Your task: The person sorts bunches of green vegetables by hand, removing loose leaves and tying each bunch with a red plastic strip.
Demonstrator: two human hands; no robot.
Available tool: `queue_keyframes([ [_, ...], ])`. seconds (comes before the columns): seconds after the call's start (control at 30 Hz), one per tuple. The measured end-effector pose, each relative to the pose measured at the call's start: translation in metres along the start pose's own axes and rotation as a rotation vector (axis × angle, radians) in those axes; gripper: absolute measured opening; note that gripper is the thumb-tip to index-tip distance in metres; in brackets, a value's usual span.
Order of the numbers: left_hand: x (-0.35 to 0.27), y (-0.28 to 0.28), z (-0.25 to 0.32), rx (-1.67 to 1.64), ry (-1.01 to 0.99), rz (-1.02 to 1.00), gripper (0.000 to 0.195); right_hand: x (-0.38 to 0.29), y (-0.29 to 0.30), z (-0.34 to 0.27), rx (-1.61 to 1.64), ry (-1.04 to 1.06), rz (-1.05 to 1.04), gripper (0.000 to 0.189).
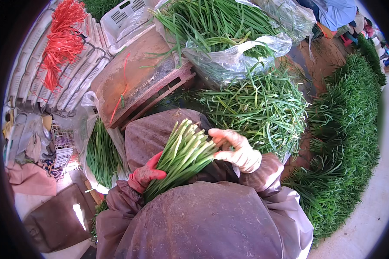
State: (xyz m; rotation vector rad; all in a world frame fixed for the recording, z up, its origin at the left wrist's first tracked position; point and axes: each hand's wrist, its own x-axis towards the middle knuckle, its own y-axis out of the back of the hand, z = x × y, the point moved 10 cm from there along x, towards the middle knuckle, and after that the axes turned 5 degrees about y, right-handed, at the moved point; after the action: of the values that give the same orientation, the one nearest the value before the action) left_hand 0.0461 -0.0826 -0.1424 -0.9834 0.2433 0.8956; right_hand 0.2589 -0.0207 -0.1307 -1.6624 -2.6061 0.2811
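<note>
A bundle of long green leafy stalks (184, 155), like garlic chives, lies over my lap with its pale cut ends pointing up and away from me. My left hand (147, 173), in a red glove, is wrapped around the bundle's left side. At the right side, my right hand (238, 150) has thumb and fingers curled with a gap between them, the tips touching or very near the stalks; whether it pinches one is unclear. Just beyond it lies a loose heap of trimmed green leaves (259, 110).
A worn wooden table (133, 74) with a red tie strand stands ahead. Red ties (63, 45) hang at the left by stacked white crates (29, 64). Plastic bags of greens (214, 64) (103, 155) stand ahead and at left. Bundled greens (350, 136) line the right.
</note>
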Motion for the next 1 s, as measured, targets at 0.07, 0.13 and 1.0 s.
queue_keyframes([
  [0.07, 0.0, -0.006, 0.0, -0.018, 0.028, -0.011, 0.099, 0.0, -0.018, -0.011, -0.24, 0.139, -0.011, 0.065],
  [0.13, 0.001, -0.013, -0.001, -0.031, -0.06, -0.085, 0.103, -0.002, -0.024, -0.021, -0.445, 0.251, -0.037, 0.062],
  [1.0, -0.003, 0.015, 0.002, 0.12, -0.18, -0.074, 0.093, 0.028, 0.106, -0.013, -0.151, -0.063, 0.15, 0.037],
])
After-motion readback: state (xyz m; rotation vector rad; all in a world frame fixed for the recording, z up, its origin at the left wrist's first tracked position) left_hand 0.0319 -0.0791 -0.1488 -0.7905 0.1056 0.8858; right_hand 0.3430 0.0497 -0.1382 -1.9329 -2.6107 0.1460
